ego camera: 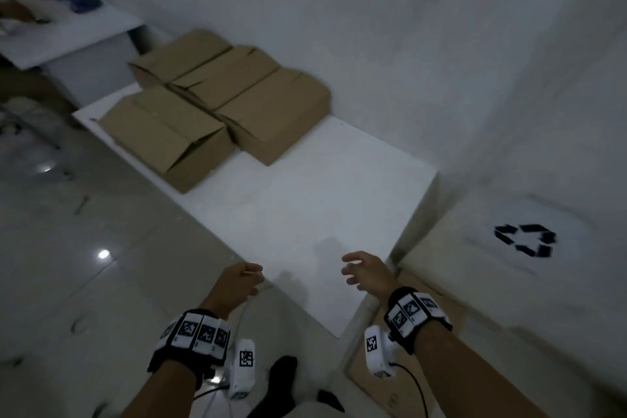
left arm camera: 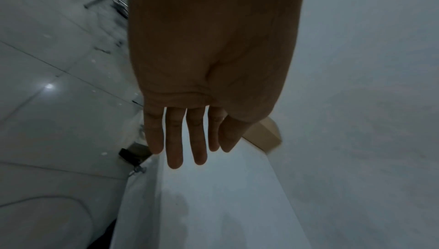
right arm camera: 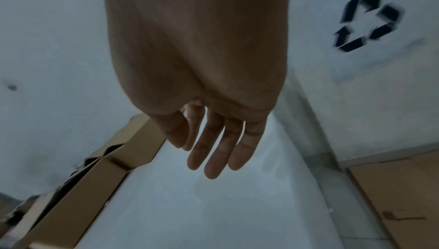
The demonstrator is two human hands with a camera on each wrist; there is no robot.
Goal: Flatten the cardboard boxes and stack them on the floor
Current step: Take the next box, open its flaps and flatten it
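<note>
Head view: both hands hang over the near end of a white tabletop (ego camera: 305,214), and neither carries anything.
Left hand (ego camera: 239,285): grip empty; in the left wrist view its fingers (left arm camera: 174,140) are straight and a little apart, while in the head view they look loosely curled.
Right hand (ego camera: 364,270): grip empty too, with fingers (right arm camera: 213,150) spread and relaxed, touching nothing.
Cardboard boxes (ego camera: 217,105): a cluster of still-assembled brown boxes sits at the far end of the tabletop by the wall, well apart from both hands.
Direction from the grips: the boxes lie ahead and to the left, up the length of the tabletop.
Long axis: the boxes run roughly crosswise to the tabletop, their flaps closed or half-folded; the exact count is hard to tell.
Nearer hand: the left, judging by the nearest box (ego camera: 166,136) at the tabletop's left edge.
Flattened cardboard (ego camera: 390,380): at least one flat sheet lies on the floor low on the right, below a white panel bearing a recycling symbol (ego camera: 525,239).
Step in hand: probably reaching out for the next box, with flattening still to do.
Coming move: likely a step or lean forward, both hands closing on the nearest box.
</note>
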